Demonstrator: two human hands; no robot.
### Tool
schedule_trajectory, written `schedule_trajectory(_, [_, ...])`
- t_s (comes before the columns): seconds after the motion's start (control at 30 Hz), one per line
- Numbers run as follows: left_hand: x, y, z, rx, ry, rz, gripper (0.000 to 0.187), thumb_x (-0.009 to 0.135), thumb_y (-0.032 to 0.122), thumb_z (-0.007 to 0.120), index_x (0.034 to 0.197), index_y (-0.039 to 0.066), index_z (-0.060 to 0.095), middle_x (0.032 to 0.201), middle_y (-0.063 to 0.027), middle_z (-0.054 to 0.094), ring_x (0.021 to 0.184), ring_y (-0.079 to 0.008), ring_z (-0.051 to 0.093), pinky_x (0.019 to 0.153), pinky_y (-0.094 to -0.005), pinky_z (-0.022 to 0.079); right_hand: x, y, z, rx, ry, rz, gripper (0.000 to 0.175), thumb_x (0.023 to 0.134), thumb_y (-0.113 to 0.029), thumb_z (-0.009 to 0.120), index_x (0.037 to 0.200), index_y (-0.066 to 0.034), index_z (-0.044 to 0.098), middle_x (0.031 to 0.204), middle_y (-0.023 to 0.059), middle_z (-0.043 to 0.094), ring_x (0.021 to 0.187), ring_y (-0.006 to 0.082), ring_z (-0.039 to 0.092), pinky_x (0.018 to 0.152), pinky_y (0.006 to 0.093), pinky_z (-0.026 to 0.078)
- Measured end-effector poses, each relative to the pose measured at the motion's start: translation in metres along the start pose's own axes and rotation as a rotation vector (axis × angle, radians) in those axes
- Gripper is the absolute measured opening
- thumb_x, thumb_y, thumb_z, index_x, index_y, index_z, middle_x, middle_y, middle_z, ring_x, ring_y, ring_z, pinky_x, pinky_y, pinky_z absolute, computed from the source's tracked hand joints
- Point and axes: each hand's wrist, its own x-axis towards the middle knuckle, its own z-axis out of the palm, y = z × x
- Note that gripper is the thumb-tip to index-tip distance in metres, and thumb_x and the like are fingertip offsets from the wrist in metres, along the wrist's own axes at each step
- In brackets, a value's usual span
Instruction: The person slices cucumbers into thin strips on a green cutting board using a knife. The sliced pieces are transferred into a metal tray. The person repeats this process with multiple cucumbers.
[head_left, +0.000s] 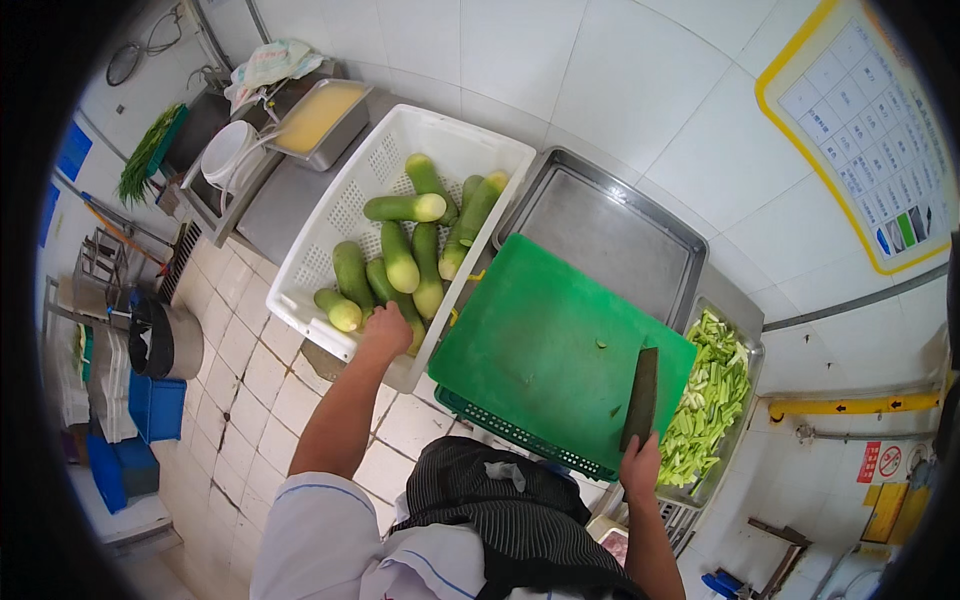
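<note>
In the white plastic crate (300, 289) lie several thick green vegetables with pale ends, which look like green radishes (401, 259). My left hand (388, 330) reaches in at the near end, its fingers curled on one green radish (385, 279) and covering its middle. To the right, a green cutting board (536, 337) bears a few small green scraps. My right hand (640, 463) holds a broad-bladed kitchen knife (642, 394). Its blade lies along the board's right side, pointing away from me, and my fingers hide most of the handle.
Under the board sits a green perforated basket (517, 442). Behind it is a steel tray (600, 217). A steel pan of chopped green stalks (705, 397) stands at the right. Left of the crate are a pan of yellowish liquid (319, 116) and a white bucket (227, 154).
</note>
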Motion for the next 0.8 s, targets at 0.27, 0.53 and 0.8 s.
schedule_trajectory(0.27, [-0.018,0.001,-0.015,0.023,0.159,0.278,0.055,0.091,0.02,0.08,0.135,-0.004,0.057,0.135,-0.0295,0.061,0.127,-0.0465,0.061,0.111,-0.0544,0.053,0.0,-0.008,-0.003,0.042,-0.007,0.049,0.031,0.111,-0.02,0.061,0.129,0.0043,0.057,0.096,0.0353,0.074,0.09,0.0568,0.073,0.077,0.0629,0.055])
schedule_trajectory(0.53, [-0.016,0.019,-0.041,-0.166,0.139,0.222,0.059,0.091,0.02,0.084,0.139,-0.001,0.056,0.14,-0.0269,0.061,0.132,-0.049,0.061,0.112,-0.0546,0.053,0.001,-0.008,-0.004,0.042,-0.018,0.046,0.028,0.111,-0.019,0.061,0.125,0.0034,0.056,0.095,0.0361,0.073,0.089,0.0586,0.072,0.074,0.064,0.054])
schedule_trajectory(0.8, [0.003,0.04,-0.036,-0.012,0.417,0.568,0.064,0.087,0.02,0.086,0.144,0.006,0.063,0.155,-0.0201,0.056,0.147,-0.0462,0.049,0.124,-0.0529,0.045,0.001,-0.008,-0.003,0.025,-0.035,0.084,0.026,0.11,-0.019,0.062,0.123,0.0029,0.056,0.092,0.0361,0.072,0.088,0.0597,0.07,0.073,0.065,0.053])
